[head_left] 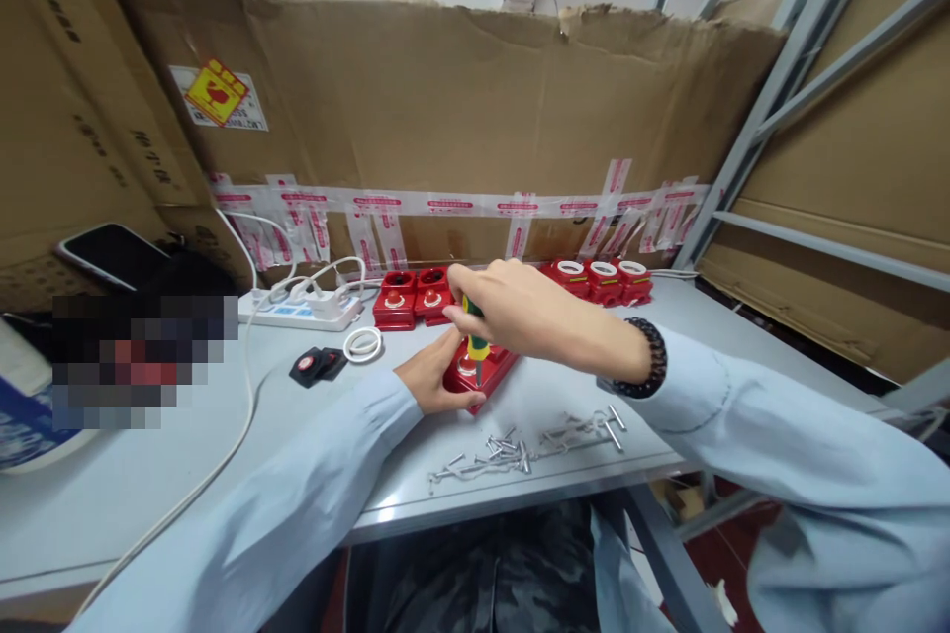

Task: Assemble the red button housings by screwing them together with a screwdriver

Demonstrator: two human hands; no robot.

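Note:
My right hand (pixel 512 309) is closed around a small screwdriver (pixel 477 346) with a yellow and green handle, held upright with its tip down in a red plastic housing (pixel 486 378). My left hand (pixel 430 378) grips that housing from the left side and holds it on the grey table (pixel 223 475). A pile of loose silver screws (pixel 520 450) lies just in front of the housing, near the table's front edge.
More red housings (pixel 412 299) stand behind, and others with white rings (pixel 605 279) at the back right. A white power strip (pixel 301 312) with a cable, a white ring (pixel 362 344) and black and red parts (pixel 316 366) lie left. Cardboard walls (pixel 445 109) enclose the table; a phone (pixel 111 252) leans at far left.

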